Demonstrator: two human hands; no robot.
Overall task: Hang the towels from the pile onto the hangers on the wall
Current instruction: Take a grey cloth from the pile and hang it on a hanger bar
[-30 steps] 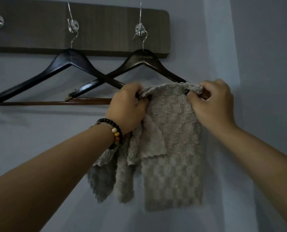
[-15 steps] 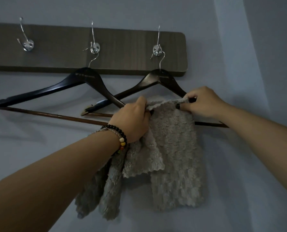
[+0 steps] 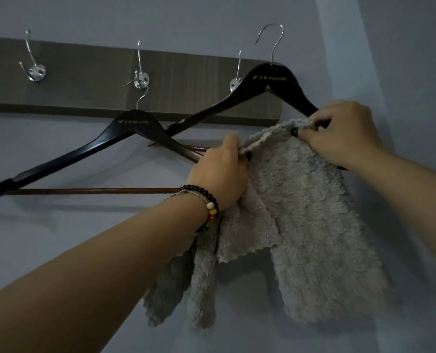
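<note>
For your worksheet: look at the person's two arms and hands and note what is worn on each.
Both forearms are bare, with no sleeves in view. The left hand has a bracelet at its wrist: round black beads, with a few cream, yellow and red beads, beside a thinner pale band. Its fingernails look dark. The right hand shows no jewellery and a dark thumbnail.

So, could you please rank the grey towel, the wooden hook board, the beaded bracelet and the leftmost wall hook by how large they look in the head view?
1. Wooden hook board and grey towel: similar, and the towel is nearer the camera, so unranked.
2. Leftmost wall hook.
3. Beaded bracelet, only slightly smaller in the frame.
</note>
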